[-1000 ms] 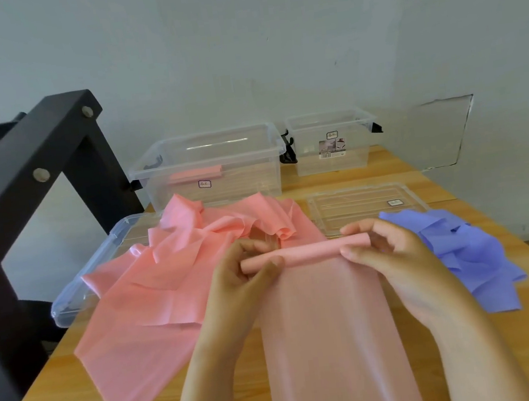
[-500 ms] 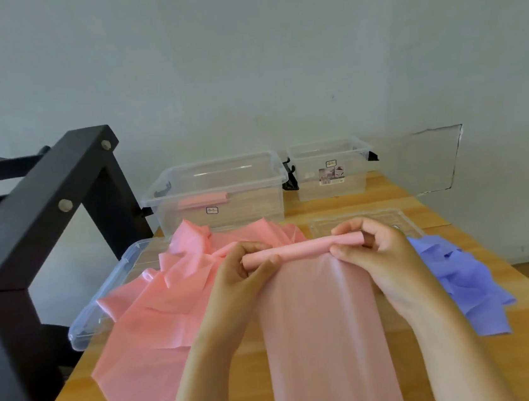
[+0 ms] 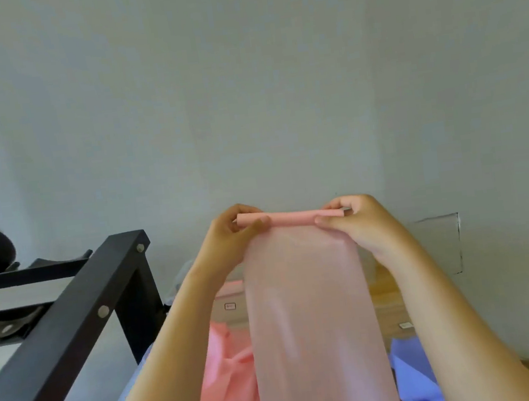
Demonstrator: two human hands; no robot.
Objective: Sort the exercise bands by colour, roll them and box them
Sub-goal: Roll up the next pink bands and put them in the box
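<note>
A pale pink exercise band (image 3: 313, 320) hangs from a tight roll at its top edge, raised in the air in front of the wall. My left hand (image 3: 232, 235) pinches the roll's left end and my right hand (image 3: 356, 222) pinches its right end. Behind the hanging band, a heap of brighter pink bands (image 3: 227, 379) lies low on the left. A purple band (image 3: 415, 377) shows low on the right. A clear box (image 3: 229, 298) with a small label is mostly hidden behind my left forearm and the band.
A black metal frame (image 3: 73, 331) slants up at the left, close to my left arm. A strip of the wooden table (image 3: 389, 298) shows between the band and my right arm, with a clear lid (image 3: 402, 324) lying on it. The wall fills the upper view.
Both hands have lifted the rolled end of the pale pink band well up off the table, so it now hangs. The view has tilted upward, hiding most of the table and boxes.
</note>
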